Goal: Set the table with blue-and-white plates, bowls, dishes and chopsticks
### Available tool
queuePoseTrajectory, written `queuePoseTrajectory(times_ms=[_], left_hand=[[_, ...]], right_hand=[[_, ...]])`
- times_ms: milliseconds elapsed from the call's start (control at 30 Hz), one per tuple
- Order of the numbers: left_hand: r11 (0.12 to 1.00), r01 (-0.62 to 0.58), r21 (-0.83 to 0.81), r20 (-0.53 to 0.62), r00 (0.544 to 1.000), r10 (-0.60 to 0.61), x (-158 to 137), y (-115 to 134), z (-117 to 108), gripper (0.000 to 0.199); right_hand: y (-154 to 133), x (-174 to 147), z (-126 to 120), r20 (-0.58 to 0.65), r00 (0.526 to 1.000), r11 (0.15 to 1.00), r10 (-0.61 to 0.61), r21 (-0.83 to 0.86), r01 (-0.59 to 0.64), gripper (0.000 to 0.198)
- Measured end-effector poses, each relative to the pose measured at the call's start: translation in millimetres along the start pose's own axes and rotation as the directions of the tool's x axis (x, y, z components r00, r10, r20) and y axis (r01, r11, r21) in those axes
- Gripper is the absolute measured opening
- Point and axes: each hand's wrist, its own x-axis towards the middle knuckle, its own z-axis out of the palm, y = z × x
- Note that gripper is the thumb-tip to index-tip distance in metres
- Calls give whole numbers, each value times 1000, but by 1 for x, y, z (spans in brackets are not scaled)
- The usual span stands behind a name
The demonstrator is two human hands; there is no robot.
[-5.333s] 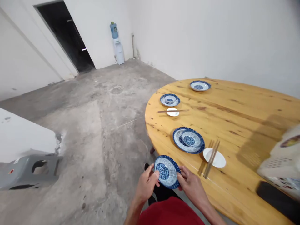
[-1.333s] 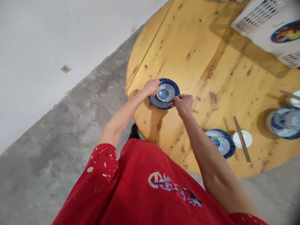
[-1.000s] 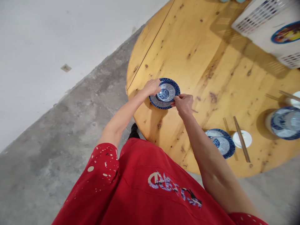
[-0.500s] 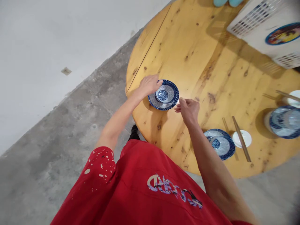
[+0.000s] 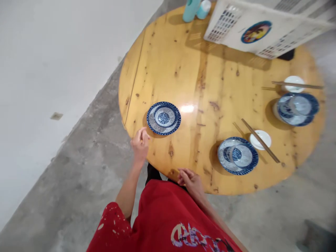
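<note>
A blue-and-white bowl (image 5: 164,118) sits on a blue-rimmed plate (image 5: 154,126) near the left end of the round wooden table (image 5: 173,84). Just below this plate, over the table's edge, is my left hand (image 5: 141,142), its fingers loosely bent and holding nothing. My right hand (image 5: 190,180) hovers at the near edge in front of my body, fingers relaxed and empty. Neither hand touches the dishes. To the right stands a second blue-rimmed plate (image 5: 252,163) with a bowl and what looks like a clear glass on it.
Wooden chopsticks (image 5: 260,140) rest across a small white dish (image 5: 265,137). Farther right are another blue-and-white setting (image 5: 296,110) and chopsticks (image 5: 312,86) over a white dish (image 5: 294,81). A white plastic basket (image 5: 236,29) and a turquoise bottle (image 5: 191,10) stand at the back.
Both hands have left the bowl and plate and drawn back toward my body. The bowl and plate stay on the table. The view has shifted, showing more of the right side.
</note>
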Motion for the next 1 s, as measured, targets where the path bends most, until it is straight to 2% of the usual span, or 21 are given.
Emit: queuePoseTrajectory(times_ms=[67, 167, 267, 367, 500, 633, 667, 733, 800, 867, 933, 1000], left_hand=[[1000, 3, 2, 59, 998, -3, -18, -2, 9, 38], [999, -43, 10, 166, 985, 41, -42, 4, 25, 37], [995, -101, 9, 262, 960, 96, -69, 18, 45, 36], [986, -165, 11, 340, 928, 151, -109, 35, 73, 35], [980, -201, -18, 405, 894, 190, -190, 59, 124, 36], [992, -114, -62, 503, 855, 130, -289, 87, 190, 35], [994, -83, -66, 546, 831, 106, -313, 96, 207, 35], [996, -67, -56, 656, 749, 88, -353, 114, 238, 35], [986, -157, -53, 754, 641, 142, -382, 134, 264, 33], [957, -282, -71, 799, 558, 224, -400, 152, 286, 31], [936, -344, -80, 803, 534, 265, -410, 168, 305, 31], [939, -337, -66, 799, 546, 252, -415, 180, 323, 31]], right_hand=[[4, -4, -2, 26, 1000, 1000, 18, 14, -18, 48], [9, -5, -17, -82, 997, 998, -8, 64, 13, 49], [15, -9, -41, -189, 981, 984, -38, 165, 70, 50], [30, -18, -72, -225, 972, 960, -71, 250, 128, 48], [77, -40, -128, -240, 967, 924, -89, 342, 170, 48], [149, -77, -207, -280, 959, 889, -54, 423, 173, 51], [168, -89, -229, -304, 952, 886, -27, 435, 164, 52], [204, -112, -271, -369, 928, 876, 47, 463, 139, 54], [234, -130, -308, -430, 892, 852, 139, 511, 113, 55], [255, -140, -338, -462, 860, 823, 219, 561, 92, 56], [265, -140, -361, -470, 847, 807, 247, 584, 89, 57], [267, -131, -381, -472, 852, 810, 225, 577, 106, 57]])
